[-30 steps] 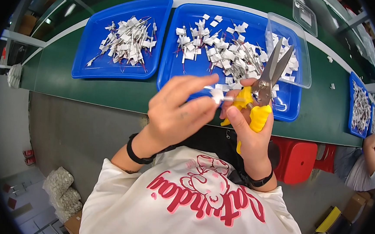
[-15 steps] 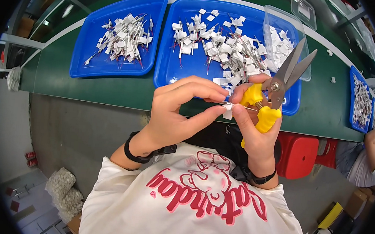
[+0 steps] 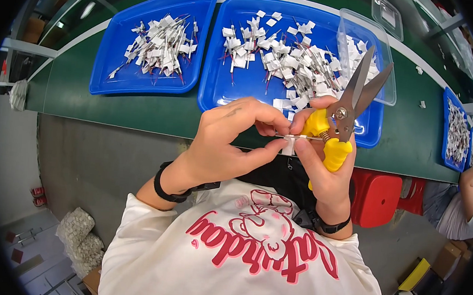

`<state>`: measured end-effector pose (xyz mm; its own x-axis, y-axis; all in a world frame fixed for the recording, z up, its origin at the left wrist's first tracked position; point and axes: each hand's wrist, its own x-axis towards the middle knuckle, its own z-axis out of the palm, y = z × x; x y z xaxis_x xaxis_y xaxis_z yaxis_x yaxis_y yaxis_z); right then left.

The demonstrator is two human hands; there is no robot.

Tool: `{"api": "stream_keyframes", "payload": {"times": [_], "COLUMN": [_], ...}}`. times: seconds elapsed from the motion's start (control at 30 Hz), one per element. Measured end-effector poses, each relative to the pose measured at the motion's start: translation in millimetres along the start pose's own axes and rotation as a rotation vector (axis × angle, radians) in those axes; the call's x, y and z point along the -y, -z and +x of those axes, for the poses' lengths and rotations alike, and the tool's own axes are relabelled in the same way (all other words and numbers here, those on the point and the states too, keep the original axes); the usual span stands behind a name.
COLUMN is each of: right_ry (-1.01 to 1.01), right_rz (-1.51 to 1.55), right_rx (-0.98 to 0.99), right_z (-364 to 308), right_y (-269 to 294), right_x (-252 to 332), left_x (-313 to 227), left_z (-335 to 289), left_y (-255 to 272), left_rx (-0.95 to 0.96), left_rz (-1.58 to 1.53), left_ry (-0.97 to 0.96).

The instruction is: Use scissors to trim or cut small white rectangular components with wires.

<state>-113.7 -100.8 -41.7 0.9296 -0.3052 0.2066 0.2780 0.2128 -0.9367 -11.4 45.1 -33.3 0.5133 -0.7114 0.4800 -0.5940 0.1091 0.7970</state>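
Note:
Between my two hands is a thin, light rod-like piece with a white paper tag (image 3: pixel 288 146) hanging below it. The fingers and thumb of my left hand (image 3: pixel 231 139) pinch the piece from the left. At its right end, the thumb and fingertips of my right hand (image 3: pixel 325 178) pinch it too. Tucked in that same right hand are shears with yellow handles (image 3: pixel 337 153). Their metal blades (image 3: pixel 357 90) point up and away, spread apart. The fingertips partly cover the piece.
Beyond my hands, a large blue tray (image 3: pixel 212 85) holds many tagged wired pieces, with a clear plastic box (image 3: pixel 389 92) at its right. Another blue tray (image 3: pixel 102 67) of such pieces stands left. A red stool (image 3: pixel 378 197) and a seated person (image 3: pixel 465 213) are at right.
My left fingers have curled in and shifted slightly right along the piece. More of the white tag shows between my hands. The shears have tilted slightly and stay in my right hand.

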Motion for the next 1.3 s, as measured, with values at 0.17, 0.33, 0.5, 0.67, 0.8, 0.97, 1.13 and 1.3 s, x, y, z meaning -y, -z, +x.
{"api": "stream_keyframes", "payload": {"times": [0.17,0.33,0.5,0.67,0.8,0.97,1.13,1.3], "right_ry": [-0.022,-0.026,-0.021,-0.019,-0.020,-0.041,-0.049,-0.080], "right_rz": [0.028,0.017,0.026,0.008,0.005,0.013,0.019,0.033], "right_rx": [-0.007,-0.008,-0.023,-0.025,-0.026,-0.024,-0.026,-0.013], "right_z": [0,-1,-1,-1,-2,-3,-3,-2], "right_y": [0,3,1,2,2,1,0,1], "right_x": [2,-2,-1,-1,-1,-1,1,1], "left_x": [3,4,-10,-2,-4,-2,0,1], "left_z": [-7,-6,-1,-5,-2,-3,-3,-6], "left_y": [-9,-2,0,-3,-2,-3,-4,-10], "left_rx": [-0.140,-0.062,-0.048,-0.038,-0.028,-0.041,-0.055,-0.073], "left_rz": [-0.129,-0.072,-0.032,0.006,0.030,0.069,0.125,0.197], "left_ry": [0.078,-0.013,-0.005,-0.033,-0.102,-0.110,-0.142,-0.154]}}
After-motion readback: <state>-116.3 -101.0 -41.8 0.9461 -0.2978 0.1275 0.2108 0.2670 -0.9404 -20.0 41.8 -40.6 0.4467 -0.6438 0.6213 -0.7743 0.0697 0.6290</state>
